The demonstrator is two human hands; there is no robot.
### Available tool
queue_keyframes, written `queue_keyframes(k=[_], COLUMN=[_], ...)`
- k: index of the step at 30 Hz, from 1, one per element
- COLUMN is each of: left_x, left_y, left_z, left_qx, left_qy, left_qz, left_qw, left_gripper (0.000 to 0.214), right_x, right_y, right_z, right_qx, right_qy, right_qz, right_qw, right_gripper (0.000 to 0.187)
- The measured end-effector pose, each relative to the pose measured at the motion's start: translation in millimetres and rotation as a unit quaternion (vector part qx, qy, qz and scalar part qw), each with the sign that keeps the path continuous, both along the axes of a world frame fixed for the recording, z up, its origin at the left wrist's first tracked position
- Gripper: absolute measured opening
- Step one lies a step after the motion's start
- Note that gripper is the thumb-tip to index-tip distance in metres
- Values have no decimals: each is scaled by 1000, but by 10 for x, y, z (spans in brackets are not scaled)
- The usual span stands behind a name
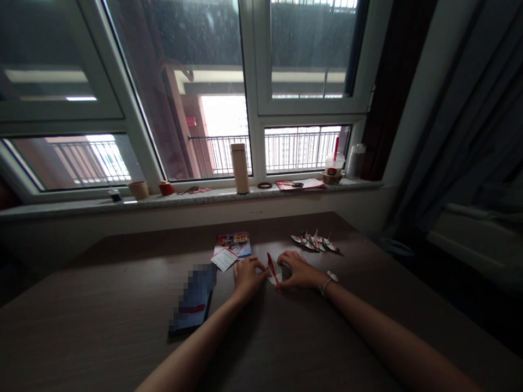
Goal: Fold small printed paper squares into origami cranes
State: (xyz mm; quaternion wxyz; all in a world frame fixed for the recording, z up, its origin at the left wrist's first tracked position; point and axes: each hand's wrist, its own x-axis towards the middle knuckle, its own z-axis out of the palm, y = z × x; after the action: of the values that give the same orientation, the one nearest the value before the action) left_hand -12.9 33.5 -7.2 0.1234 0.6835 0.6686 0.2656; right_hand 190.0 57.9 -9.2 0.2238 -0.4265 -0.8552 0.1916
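Both my hands rest on the dark wooden table (pixel 102 321) and pinch a small folded piece of red and white paper (pixel 273 270) between them. My left hand (pixel 247 279) grips its left side with curled fingers. My right hand (pixel 298 270), with a bracelet at the wrist, presses on its right side. Just beyond my right hand lie several finished folded paper figures (pixel 314 243). A stack of printed paper sheets (pixel 232 246) with a smaller white slip (pixel 224 259) lies beyond my left hand.
A dark flat object (pixel 194 299) lies left of my left forearm. The window sill (pixel 61 208) holds a tall tan flask (pixel 240 167), small cups (pixel 139 190), a drink cup with a straw (pixel 334 163), a jar (pixel 356 161) and papers (pixel 300 184). A curtain (pixel 469 130) hangs at right.
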Motion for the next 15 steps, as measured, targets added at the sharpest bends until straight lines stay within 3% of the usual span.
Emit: queue_keyframes(k=[15], left_x=[-10], left_y=[-16], left_z=[-6], left_qx=[0], left_qy=[-8], left_qz=[-8], left_qw=[1000], left_gripper=[11], right_x=[92], right_y=[27], right_z=[8], right_qx=[-21], right_qy=[8], right_qz=[48], right_qw=[999], right_gripper=[70])
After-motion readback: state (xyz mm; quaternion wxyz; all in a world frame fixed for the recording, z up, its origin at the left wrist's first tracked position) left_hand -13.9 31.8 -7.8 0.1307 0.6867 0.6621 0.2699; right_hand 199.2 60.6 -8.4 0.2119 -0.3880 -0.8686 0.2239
